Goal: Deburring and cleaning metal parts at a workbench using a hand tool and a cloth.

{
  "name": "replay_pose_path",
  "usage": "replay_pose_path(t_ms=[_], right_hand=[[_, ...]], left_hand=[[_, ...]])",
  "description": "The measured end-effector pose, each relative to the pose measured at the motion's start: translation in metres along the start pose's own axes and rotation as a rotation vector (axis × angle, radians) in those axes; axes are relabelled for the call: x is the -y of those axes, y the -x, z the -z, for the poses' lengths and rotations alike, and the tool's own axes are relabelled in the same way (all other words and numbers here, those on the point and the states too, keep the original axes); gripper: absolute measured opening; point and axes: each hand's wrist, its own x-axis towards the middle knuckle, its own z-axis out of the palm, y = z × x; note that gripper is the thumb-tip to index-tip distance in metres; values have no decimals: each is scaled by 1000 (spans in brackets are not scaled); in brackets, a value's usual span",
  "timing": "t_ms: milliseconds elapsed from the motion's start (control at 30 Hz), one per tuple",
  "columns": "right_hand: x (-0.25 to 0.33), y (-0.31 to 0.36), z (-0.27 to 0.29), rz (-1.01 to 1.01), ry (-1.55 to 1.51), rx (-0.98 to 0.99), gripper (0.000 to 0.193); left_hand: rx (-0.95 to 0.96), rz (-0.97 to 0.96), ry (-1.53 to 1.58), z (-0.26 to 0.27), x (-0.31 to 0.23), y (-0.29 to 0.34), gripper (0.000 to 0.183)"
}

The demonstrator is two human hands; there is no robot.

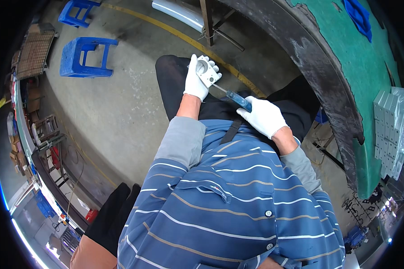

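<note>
Both my hands wear white gloves. My left hand (196, 80) is closed around a silver metal block (209, 76) with a large round bore and small holes, held up above my lap. In my right hand (264, 117) is a tool with a blue translucent handle (239, 101), like a screwdriver, its fingers wrapped round the grip. The tool's thin metal shaft (220, 88) points up and left, and its tip meets the lower right edge of the block. Whether the tip sits inside a hole is too small to tell.
To the right stands a workbench with a torn green top (345, 54), bearing stacked silver metal blocks (388, 130) and a blue cloth (359, 19). Two blue plastic stools (87, 57) stand on the floor at upper left. Another person's dark-clothed leg (110, 210) is at lower left.
</note>
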Motion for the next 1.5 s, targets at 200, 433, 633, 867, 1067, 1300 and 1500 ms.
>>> replay_pose_path(t_ms=[200,433,633,867,1067,1300,1500], right_hand=[[-4,-2,1,-36,-19,-7,37],[-6,-1,0,-10,-10,-37,37],[-8,-2,0,-20,1,-33,38],[-7,-2,0,-11,17,-37,38],[-7,-5,1,-20,-38,-44,40],[-4,-12,2,-9,-55,-24,42],[-2,-12,0,33,-36,-32,42]], left_hand=[[-13,-13,42,-1,-2,-1,45],[2,-15,20,-1,-1,-1,44],[-30,-21,-42,-7,2,2,40],[-61,-20,-69,-9,2,5,40],[-52,-3,-108,-8,1,5,42],[-52,4,-136,-10,1,7,43],[-65,14,-139,-9,1,5,43]])
